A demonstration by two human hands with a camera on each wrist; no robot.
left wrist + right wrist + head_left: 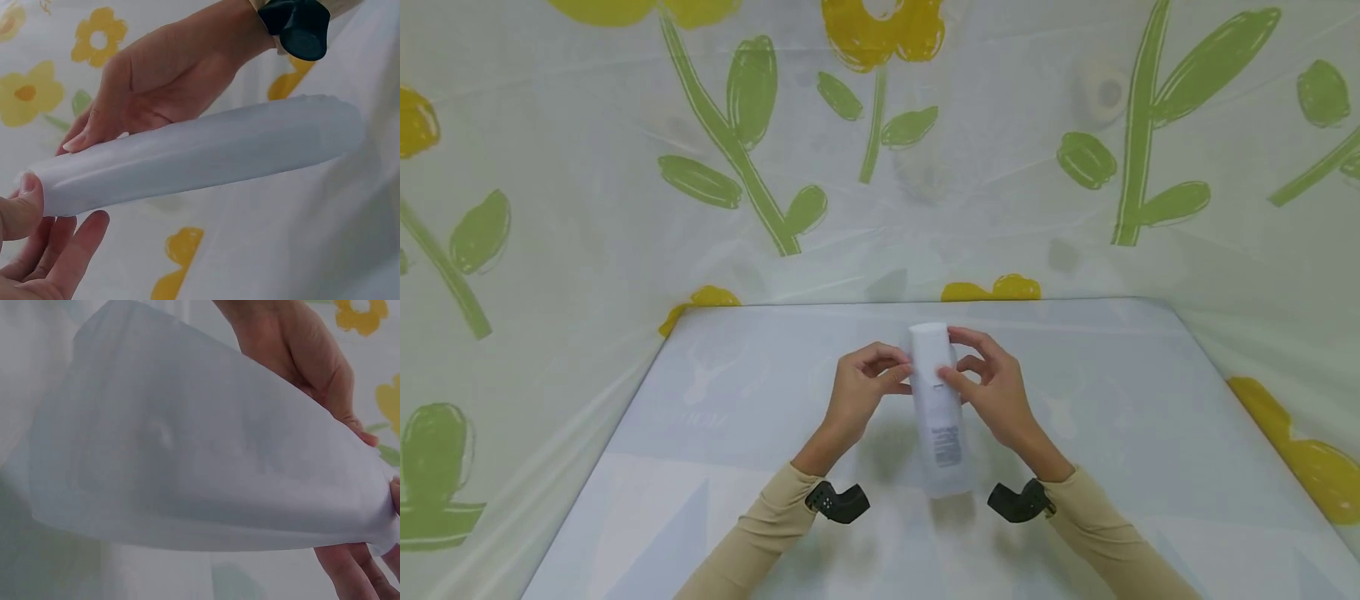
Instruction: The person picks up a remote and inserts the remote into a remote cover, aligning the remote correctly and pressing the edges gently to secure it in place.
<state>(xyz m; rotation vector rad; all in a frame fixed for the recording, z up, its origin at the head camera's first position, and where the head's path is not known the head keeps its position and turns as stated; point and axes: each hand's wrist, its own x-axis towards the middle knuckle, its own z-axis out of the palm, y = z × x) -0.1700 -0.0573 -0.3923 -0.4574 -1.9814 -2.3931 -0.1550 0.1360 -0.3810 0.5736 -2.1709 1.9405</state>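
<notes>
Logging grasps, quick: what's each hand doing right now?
Left hand: pinches the white tube near its far end.
Right hand: pinches the same tube from the other side.

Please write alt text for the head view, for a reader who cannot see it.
Two hands hold a white tube above a pale table: the left hand and the right hand pinch its far end. Flower-printed sheeting surrounds the table.

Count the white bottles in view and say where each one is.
1. The white bottle is over the middle of the table, held at its far end between the left hand and the right hand. No other bottle shows.
</notes>
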